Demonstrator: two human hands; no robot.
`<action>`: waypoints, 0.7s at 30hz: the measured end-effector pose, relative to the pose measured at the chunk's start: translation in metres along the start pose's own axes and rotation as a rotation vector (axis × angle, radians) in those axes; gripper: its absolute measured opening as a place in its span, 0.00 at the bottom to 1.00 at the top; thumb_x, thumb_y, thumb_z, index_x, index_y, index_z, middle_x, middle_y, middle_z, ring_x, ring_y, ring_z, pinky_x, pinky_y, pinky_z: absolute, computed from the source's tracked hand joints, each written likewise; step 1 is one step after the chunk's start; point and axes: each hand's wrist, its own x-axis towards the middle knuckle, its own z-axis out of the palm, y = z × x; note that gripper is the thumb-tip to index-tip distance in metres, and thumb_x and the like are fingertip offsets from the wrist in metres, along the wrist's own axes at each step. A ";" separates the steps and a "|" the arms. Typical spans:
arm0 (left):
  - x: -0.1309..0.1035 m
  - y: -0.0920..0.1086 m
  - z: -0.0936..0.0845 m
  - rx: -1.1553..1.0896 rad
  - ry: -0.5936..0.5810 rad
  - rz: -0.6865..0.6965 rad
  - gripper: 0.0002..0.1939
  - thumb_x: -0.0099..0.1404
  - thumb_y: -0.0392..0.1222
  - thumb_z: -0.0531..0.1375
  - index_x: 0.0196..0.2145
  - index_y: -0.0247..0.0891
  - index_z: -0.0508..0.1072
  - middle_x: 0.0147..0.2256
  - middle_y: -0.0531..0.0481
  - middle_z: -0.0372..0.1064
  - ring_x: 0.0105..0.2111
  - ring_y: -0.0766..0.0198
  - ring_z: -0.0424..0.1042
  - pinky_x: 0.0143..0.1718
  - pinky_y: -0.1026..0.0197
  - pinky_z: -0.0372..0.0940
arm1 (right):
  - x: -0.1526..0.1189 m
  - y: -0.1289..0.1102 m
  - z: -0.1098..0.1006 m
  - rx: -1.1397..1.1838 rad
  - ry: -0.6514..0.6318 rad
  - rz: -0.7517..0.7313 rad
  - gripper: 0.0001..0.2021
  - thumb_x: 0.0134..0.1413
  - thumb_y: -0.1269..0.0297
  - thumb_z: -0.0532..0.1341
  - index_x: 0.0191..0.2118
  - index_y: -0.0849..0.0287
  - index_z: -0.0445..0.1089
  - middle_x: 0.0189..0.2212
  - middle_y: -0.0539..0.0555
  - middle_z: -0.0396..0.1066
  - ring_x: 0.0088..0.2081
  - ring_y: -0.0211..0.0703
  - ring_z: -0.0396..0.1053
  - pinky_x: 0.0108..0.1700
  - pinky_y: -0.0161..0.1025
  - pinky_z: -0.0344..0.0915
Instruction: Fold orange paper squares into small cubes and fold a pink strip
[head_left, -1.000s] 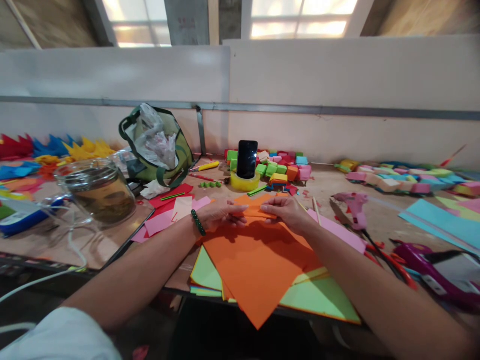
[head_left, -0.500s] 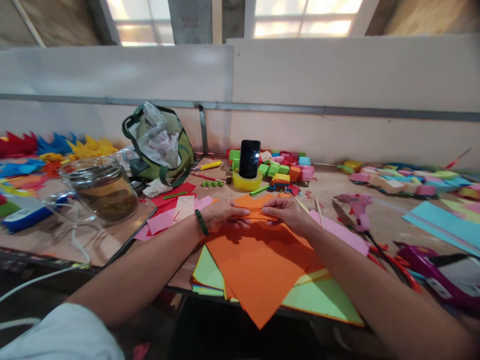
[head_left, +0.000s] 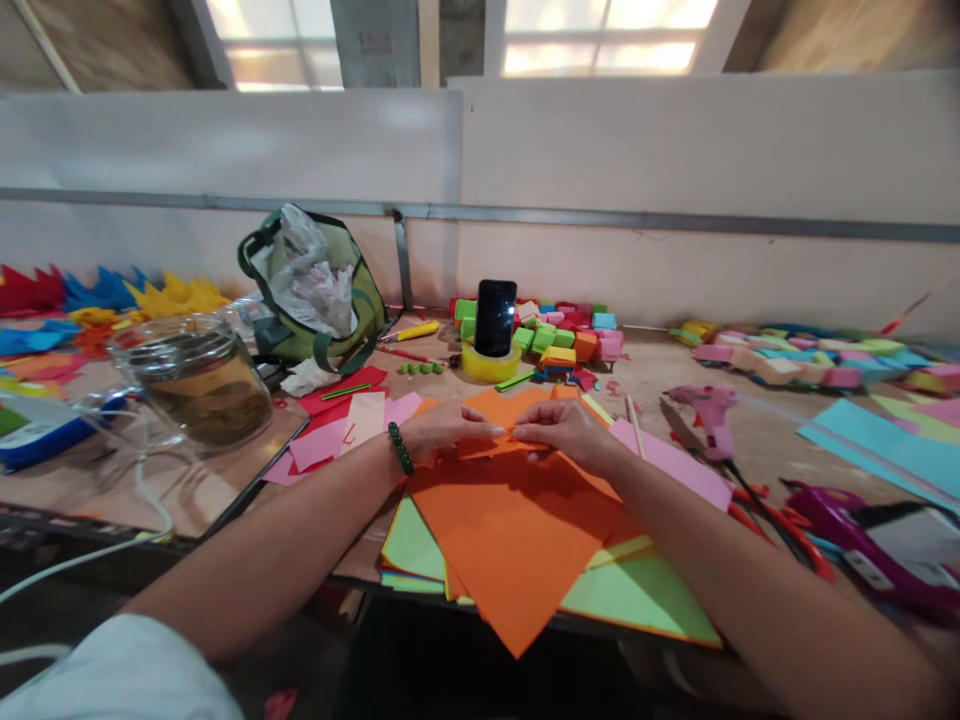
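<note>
Between my hands is a small folded piece of orange paper (head_left: pixel 496 445), pinched from both sides. My left hand (head_left: pixel 450 430), with a green bead bracelet (head_left: pixel 400 449) at the wrist, grips its left part. Thumb and fingers of my right hand (head_left: pixel 559 428) close on its right part, and the two thumbs nearly meet. Below lies a large orange sheet (head_left: pixel 517 540), one corner hanging over the table edge. Under that sheet is a stack of light green and yellow paper (head_left: pixel 645 600). The exact folds are partly hidden by my fingers.
A phone (head_left: pixel 496 318) stands in a yellow tape roll (head_left: pixel 491 362) before a pile of folded paper blocks (head_left: pixel 585 345). To the right are a pink glue gun (head_left: pixel 709 412) and a purple device (head_left: pixel 870 540). Leftward stand a glass jar (head_left: pixel 199 385) and a green bag (head_left: pixel 352 290).
My thumbs have come closer together over the small orange piece, my right hand shifting left along it. The large orange sheet lies as before.
</note>
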 end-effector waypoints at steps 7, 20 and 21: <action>0.000 0.000 0.002 -0.148 -0.082 0.003 0.16 0.45 0.44 0.71 0.25 0.34 0.70 0.21 0.54 0.69 0.21 0.69 0.70 0.19 0.71 0.59 | -0.003 -0.004 0.003 0.060 0.022 -0.082 0.21 0.42 0.48 0.67 0.36 0.60 0.69 0.19 0.46 0.70 0.18 0.35 0.70 0.23 0.32 0.68; -0.002 0.001 0.011 -0.318 -0.112 0.188 0.23 0.47 0.48 0.71 0.37 0.34 0.70 0.34 0.46 0.74 0.32 0.64 0.75 0.36 0.62 0.68 | -0.008 -0.004 0.013 -0.085 0.267 -0.459 0.16 0.45 0.62 0.65 0.39 0.57 0.60 0.21 0.44 0.67 0.23 0.37 0.70 0.30 0.36 0.67; -0.003 0.001 0.012 -0.320 -0.109 0.188 0.23 0.47 0.48 0.71 0.37 0.33 0.70 0.34 0.46 0.75 0.31 0.64 0.75 0.36 0.62 0.68 | -0.008 -0.003 0.013 -0.087 0.270 -0.466 0.16 0.45 0.62 0.65 0.39 0.56 0.60 0.22 0.44 0.67 0.23 0.36 0.69 0.29 0.36 0.66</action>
